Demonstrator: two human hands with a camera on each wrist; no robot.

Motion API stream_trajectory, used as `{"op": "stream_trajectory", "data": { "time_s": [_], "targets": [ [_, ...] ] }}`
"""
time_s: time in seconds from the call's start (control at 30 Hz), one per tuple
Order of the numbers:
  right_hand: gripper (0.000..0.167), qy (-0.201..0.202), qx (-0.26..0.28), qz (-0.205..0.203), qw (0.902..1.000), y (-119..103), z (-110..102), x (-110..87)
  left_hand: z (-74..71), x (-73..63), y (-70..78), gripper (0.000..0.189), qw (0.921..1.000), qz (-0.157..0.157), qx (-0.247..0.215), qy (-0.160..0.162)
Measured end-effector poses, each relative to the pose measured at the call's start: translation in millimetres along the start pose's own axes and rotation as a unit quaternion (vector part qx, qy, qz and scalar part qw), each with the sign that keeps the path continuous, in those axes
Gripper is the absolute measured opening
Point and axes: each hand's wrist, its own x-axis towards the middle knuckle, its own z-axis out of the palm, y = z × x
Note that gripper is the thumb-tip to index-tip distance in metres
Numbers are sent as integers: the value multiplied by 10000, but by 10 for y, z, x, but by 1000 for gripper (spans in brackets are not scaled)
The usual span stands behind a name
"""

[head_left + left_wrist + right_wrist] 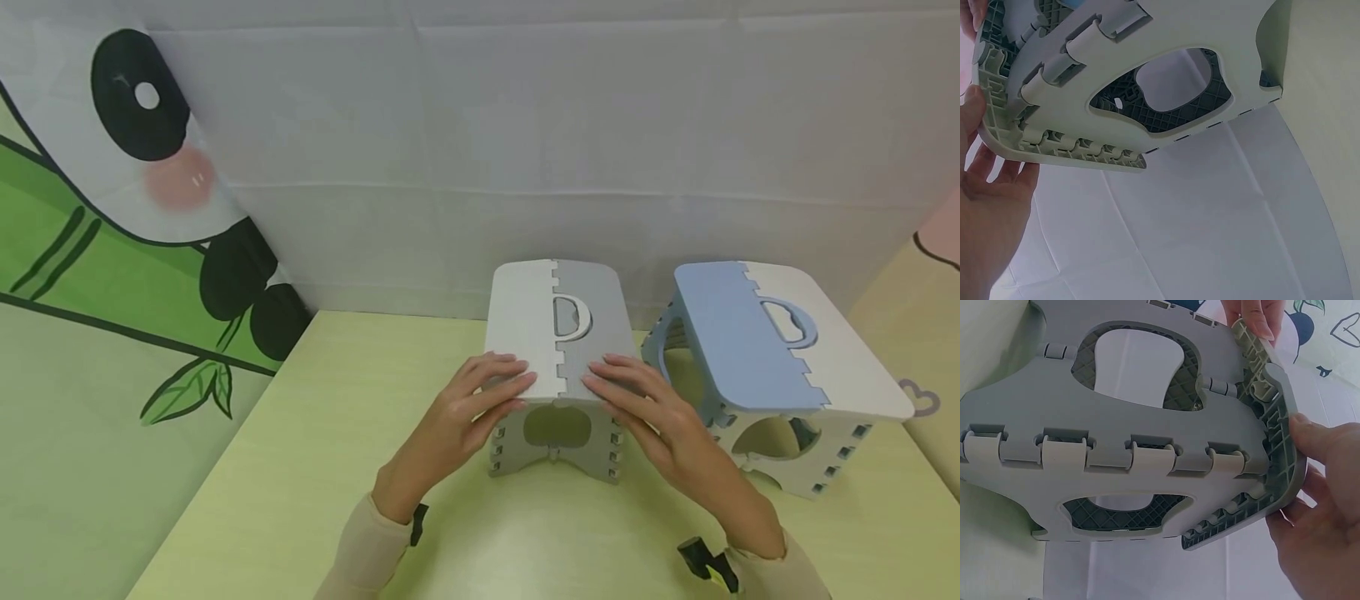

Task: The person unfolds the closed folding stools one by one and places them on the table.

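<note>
A folding step stool [596, 333], half white and half grey with a white carry handle, stands unfolded on the table. Flat on the white half of its top, near the front edge, my left hand [459, 404] rests with fingers fairly straight. On the grey half lies my right hand [663, 421], its fingers extended toward the centre seam. Both wrist views show each thumb against the ribbed front edge of the top. From below, the stool's hinged leg panel [1016, 409] appears spread, with an oval opening. The left wrist view shows the side panel [1235, 37] likewise upright.
A second folding stool [757, 333], blue and white, stands unfolded close on the right. Both stools are on a pale yellow-green table [300, 467]. Behind them hangs a white cloth [420, 150] with cartoon prints at the left.
</note>
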Motion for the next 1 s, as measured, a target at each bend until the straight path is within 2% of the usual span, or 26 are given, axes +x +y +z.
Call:
{"op": "stream_trajectory", "data": {
  "time_s": [0.17, 0.47, 0.77, 1.0],
  "targets": [
    [41, -9, 20, -20, 10000, 18, 4, 16, 3, 5, -25, 33, 10000, 17, 78, 6],
    [39, -79, -97, -21, 9999, 53, -15, 38, 1, 30, -35, 45, 9998, -34, 167, -81],
    [39, -115, -133, 41, 9998, 42, -31, 82, 12, 55, -76, 35, 9999, -46, 93, -25],
    [40, -75, -119, 120, 9998, 23, -6, 110, -12, 58, -56, 40, 9998, -176, 2, 52]
  ]
}}
